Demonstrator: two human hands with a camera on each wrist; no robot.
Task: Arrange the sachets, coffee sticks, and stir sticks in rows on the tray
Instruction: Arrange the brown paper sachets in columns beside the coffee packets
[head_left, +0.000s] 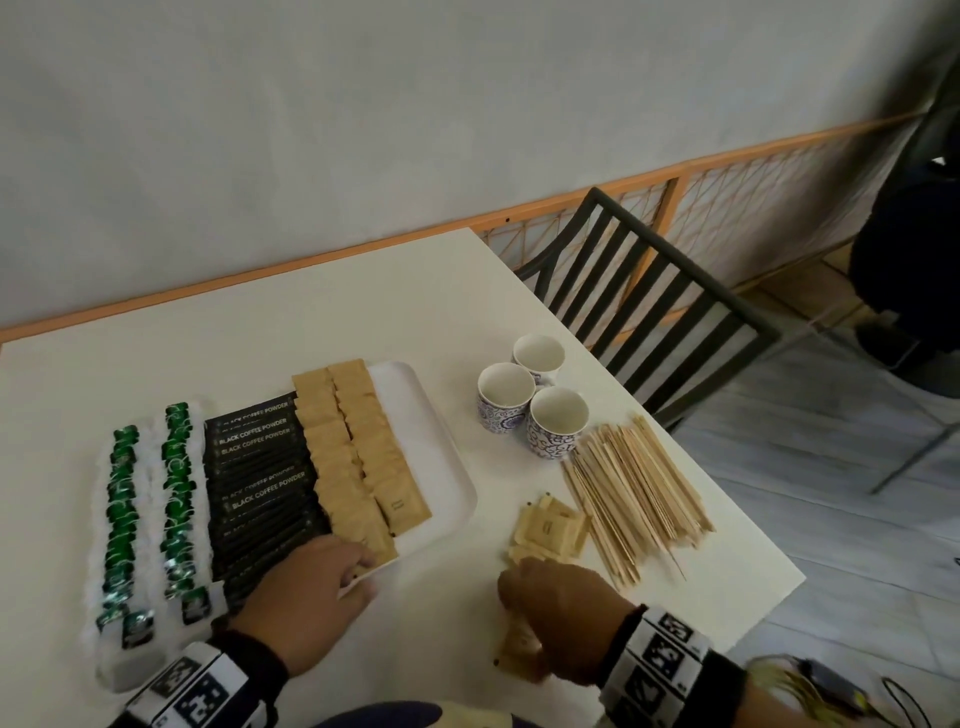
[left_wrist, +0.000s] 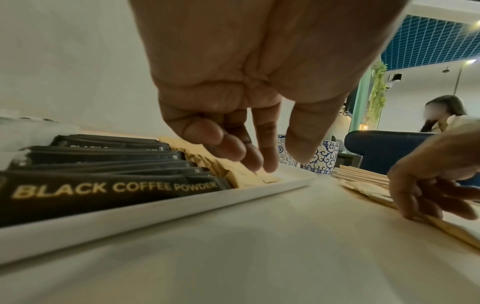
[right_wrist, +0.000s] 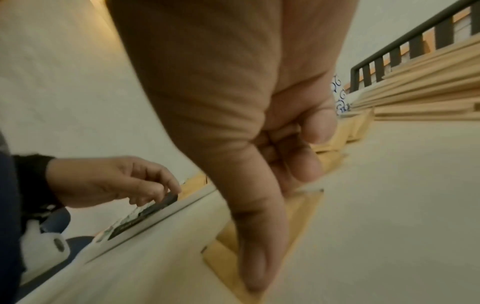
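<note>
left hand (head_left: 306, 597) – fingers relaxed, tips on brown sachets (head_left: 358, 441) at near edge of white tray (head_left: 441, 467) | right hand (head_left: 561, 618) – pinching one brown sachet (head_left: 519, 644) on desk (head_left: 415, 649) | loose sachet pile (head_left: 550, 530), stir sticks (head_left: 639, 488) beside cups (head_left: 556, 421)

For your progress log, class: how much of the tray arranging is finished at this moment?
Done: green sachets, black coffee sticks and two brown sachet rows fill the tray. In hand: the right hand grips a brown sachet; the left hand touches the rows. Left: loose sachets and stir sticks.
</note>
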